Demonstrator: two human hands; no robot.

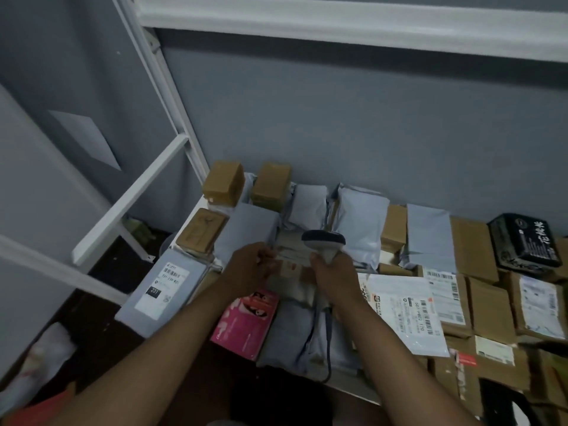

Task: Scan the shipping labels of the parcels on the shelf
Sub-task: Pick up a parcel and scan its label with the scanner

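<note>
My right hand (336, 273) grips the handle of a grey barcode scanner (323, 241), its head pointing away over the parcels. My left hand (249, 269) holds the left edge of a small brown parcel (292, 269) with a pale label, just in front of the scanner. Both hands are in the middle of a shelf (187, 219) packed with parcels: grey mailer bags (359, 219) behind, cardboard boxes (221, 182) at the back left, and a pink packet (246, 321) below my left wrist.
A grey bag with a white label marked 231 (164, 290) lies at the shelf's left end. White labelled mailers (408, 312), brown boxes and a black box (525, 239) fill the right side. White metal shelf posts (166, 87) rise at left; a grey wall stands behind.
</note>
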